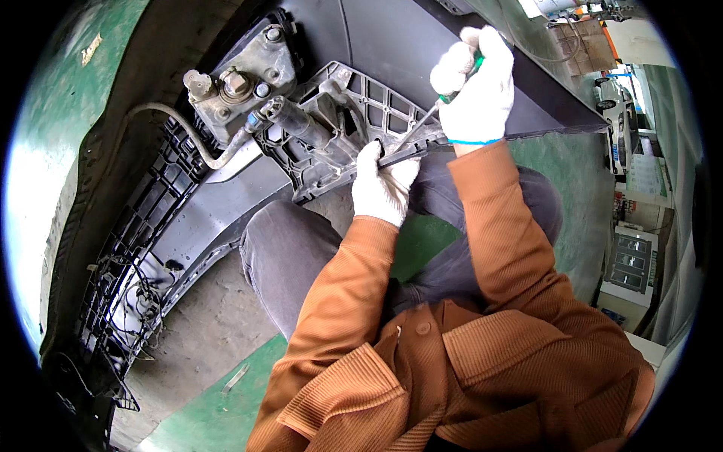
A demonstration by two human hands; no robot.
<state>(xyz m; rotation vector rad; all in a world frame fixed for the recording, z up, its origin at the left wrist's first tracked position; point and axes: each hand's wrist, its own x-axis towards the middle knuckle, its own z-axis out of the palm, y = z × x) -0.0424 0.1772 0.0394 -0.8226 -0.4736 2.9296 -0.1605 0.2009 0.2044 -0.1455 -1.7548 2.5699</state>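
My right hand [478, 94], in a white glove with a blue cuff edge, is closed round the green handle of a screwdriver [429, 115]. The screwdriver's thin metal shaft slants down and left toward the bracket's edge, and its tip is close to my left hand. My left hand [380, 188], also white-gloved, grips a dark plastic strip [403, 156] at the near edge of a ribbed plastic bracket [374, 113], thumb on top. The fingers beneath are partly hidden. A dark cylindrical part [297, 124] with a blue connector lies on the bracket.
A large dark bumper-like panel [384, 34] spreads behind the bracket. At the left are a bolted metal block [248, 79], a bent hose [184, 128] and loose wiring [139, 301]. A flat metal piece [236, 378] lies on the floor. A car [621, 132] stands far right.
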